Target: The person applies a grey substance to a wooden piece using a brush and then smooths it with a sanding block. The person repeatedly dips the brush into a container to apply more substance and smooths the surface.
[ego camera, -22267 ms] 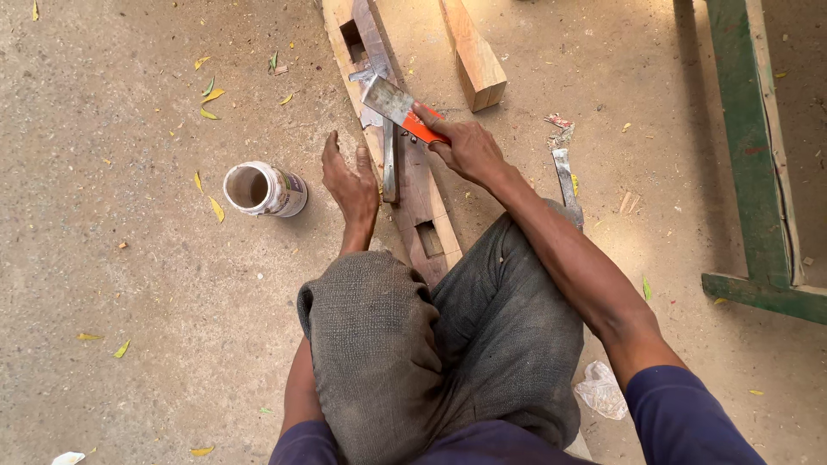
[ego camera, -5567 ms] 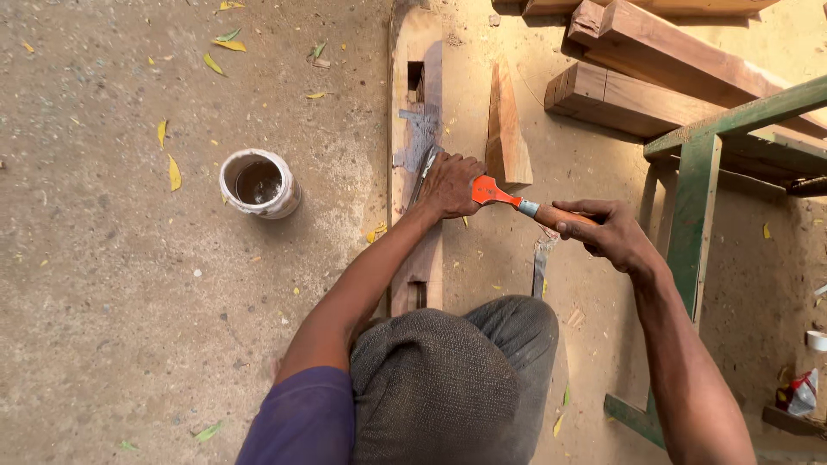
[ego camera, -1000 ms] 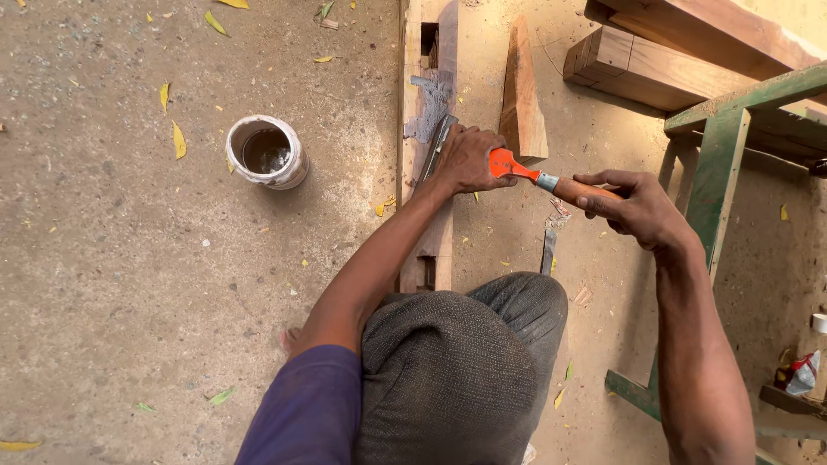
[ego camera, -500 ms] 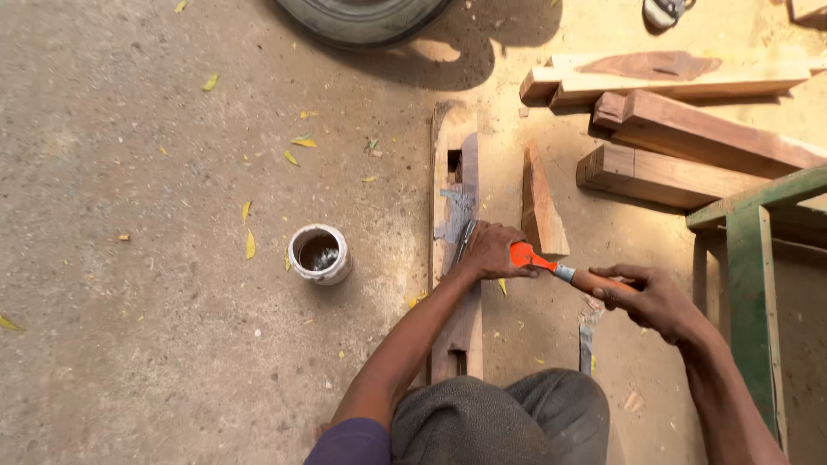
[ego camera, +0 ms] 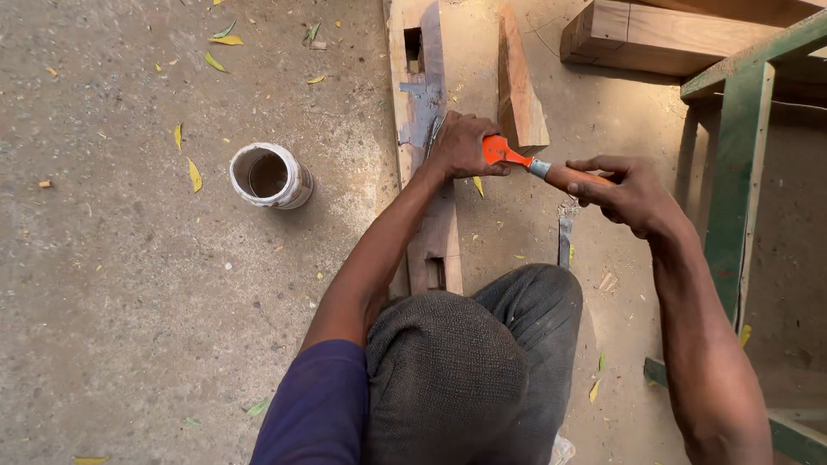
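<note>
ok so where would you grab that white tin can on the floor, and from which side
Grip the white tin can around its side wall, coming from above and from the left. It stands upright with an open mouth, and bare concrete floor surrounds it; the wooden plank and the left hand lie to its right.

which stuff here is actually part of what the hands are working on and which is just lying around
In use:
left hand and right hand, both on the orange-handled tool
mortised wooden plank under the left hand

Lying about:
white tin
wedge-shaped wood block
timber beam
green wooden frame
metal blade on the ground
yellow leaves
</note>
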